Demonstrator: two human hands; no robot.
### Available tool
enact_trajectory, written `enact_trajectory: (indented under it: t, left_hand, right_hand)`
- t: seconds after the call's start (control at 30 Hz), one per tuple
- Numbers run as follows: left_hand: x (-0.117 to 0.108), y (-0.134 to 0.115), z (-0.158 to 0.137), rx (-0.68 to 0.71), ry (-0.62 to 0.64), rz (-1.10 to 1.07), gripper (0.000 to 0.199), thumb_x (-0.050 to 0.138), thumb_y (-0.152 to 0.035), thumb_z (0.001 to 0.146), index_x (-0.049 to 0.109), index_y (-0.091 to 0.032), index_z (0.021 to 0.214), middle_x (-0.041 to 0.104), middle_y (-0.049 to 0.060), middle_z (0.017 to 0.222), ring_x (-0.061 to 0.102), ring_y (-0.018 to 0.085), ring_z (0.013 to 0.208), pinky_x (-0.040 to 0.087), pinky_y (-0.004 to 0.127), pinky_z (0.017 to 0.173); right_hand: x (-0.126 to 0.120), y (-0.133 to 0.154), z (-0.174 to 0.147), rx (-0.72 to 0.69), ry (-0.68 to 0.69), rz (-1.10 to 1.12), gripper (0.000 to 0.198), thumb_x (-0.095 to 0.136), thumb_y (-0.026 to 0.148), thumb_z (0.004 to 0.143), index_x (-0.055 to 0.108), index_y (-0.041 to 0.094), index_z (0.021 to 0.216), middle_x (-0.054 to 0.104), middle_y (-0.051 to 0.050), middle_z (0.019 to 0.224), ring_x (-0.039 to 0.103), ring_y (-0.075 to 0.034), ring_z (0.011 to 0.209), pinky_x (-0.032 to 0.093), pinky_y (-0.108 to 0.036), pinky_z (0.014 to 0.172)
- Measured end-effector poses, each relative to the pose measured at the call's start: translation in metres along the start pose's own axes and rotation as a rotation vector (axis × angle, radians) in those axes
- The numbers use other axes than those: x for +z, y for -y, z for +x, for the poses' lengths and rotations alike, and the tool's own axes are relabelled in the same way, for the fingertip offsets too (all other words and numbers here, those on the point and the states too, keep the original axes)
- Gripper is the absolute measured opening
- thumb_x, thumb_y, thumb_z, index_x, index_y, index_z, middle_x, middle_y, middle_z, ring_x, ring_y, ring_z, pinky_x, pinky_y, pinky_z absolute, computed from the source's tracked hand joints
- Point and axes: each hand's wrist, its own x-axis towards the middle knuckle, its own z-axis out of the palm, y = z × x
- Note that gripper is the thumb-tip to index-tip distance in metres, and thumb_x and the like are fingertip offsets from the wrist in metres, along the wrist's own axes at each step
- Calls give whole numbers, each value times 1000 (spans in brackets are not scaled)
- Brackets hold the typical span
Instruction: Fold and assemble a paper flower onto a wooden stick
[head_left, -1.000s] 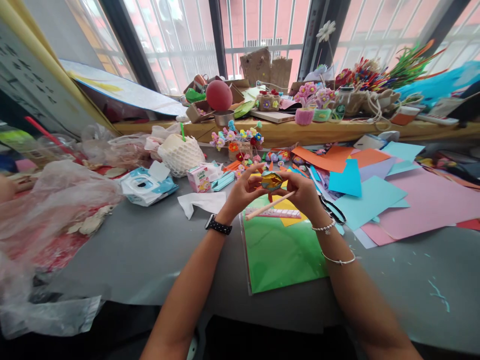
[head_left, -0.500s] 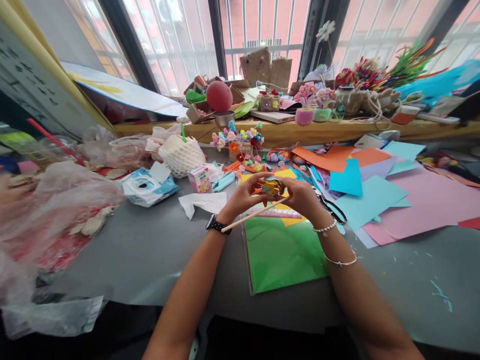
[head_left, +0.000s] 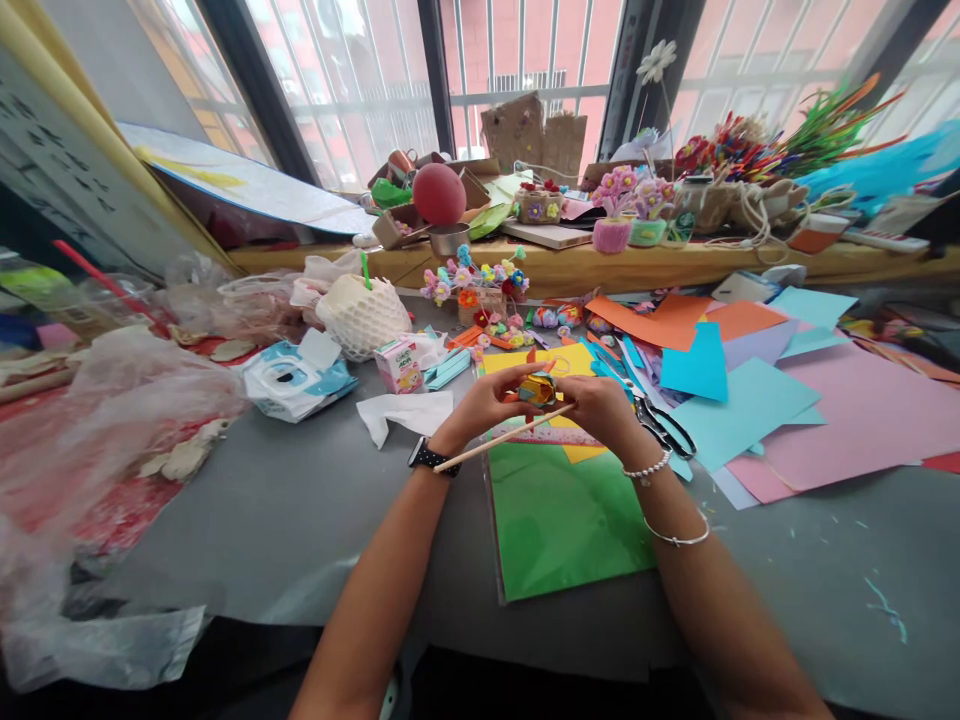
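Observation:
Between my two hands is a small folded paper piece (head_left: pixel 537 388) in yellow, orange and blue-grey. My left hand (head_left: pixel 486 405) is closed on its left side, thumb below and fingers above. The fingers of my right hand (head_left: pixel 600 402) are bent at its right side and also hold a thin wooden stick (head_left: pixel 495 440). That stick slants down toward my left wrist. Beneath the hands lie yellow paper (head_left: pixel 577 358), a pink patterned ruler-like strip (head_left: pixel 559 432) and a green sheet (head_left: pixel 570 520) in a clear sleeve. Black-handled scissors (head_left: pixel 664 425) rest just right of my right hand.
Coloured paper sheets (head_left: pixel 885 420) spread over the right side. Left of my hands are a tissue (head_left: pixel 405 410), a small pink box (head_left: pixel 399 366), a wet-wipes pack (head_left: pixel 292 378) and plastic bags (head_left: pixel 135 400). Behind stand a flower basket (head_left: pixel 484 300) and a cluttered sill (head_left: pixel 450 258).
The folded paper piece has turned and dropped slightly in my hands. My right-hand fingers have shifted lower around its side, and the stick's lower end has moved a little left.

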Motion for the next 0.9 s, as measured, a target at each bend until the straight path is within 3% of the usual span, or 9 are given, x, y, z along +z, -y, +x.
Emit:
enact_trajectory:
  t: [0.17,0.27,0.5,0.67,0.9]
  left_hand:
    - [-3,0,-2,-29,9,-9,63,67,-18,63,45,-23,122,56,9,114,57,19,98,48,29,82]
    - [-5,2,-3,-48,-26,8,62,67,-18,63,46,-22,122,57,9,113,59,19,95,48,29,81]
    - [-4,3,-2,-105,-22,-36,52,65,-16,64,53,-18,114,60,9,111,60,17,91,48,32,83]
    - [-2,5,-2,-114,-47,-23,55,69,-13,57,57,-17,110,61,7,109,59,20,95,48,32,85]
    - [-2,11,-1,-83,-59,6,53,71,-21,55,60,-17,106,65,6,102,61,20,91,49,34,83]
  right_hand:
    - [0,5,2,39,-17,70,32,52,44,77,63,17,90,67,-5,67,57,-14,55,30,-23,49]
    - [-3,8,2,40,-17,110,38,56,46,74,61,17,98,69,-7,80,60,-15,63,34,-23,51]
    - [-8,10,1,42,2,-5,45,51,56,72,60,16,90,67,-8,83,61,-19,68,31,-24,49]
    - [-5,7,1,-19,52,-79,32,50,46,78,60,16,80,67,-7,75,60,-16,62,28,-24,48]
    - [-4,5,1,-15,86,-95,27,51,40,79,62,15,83,67,-8,77,60,-17,61,29,-25,48]
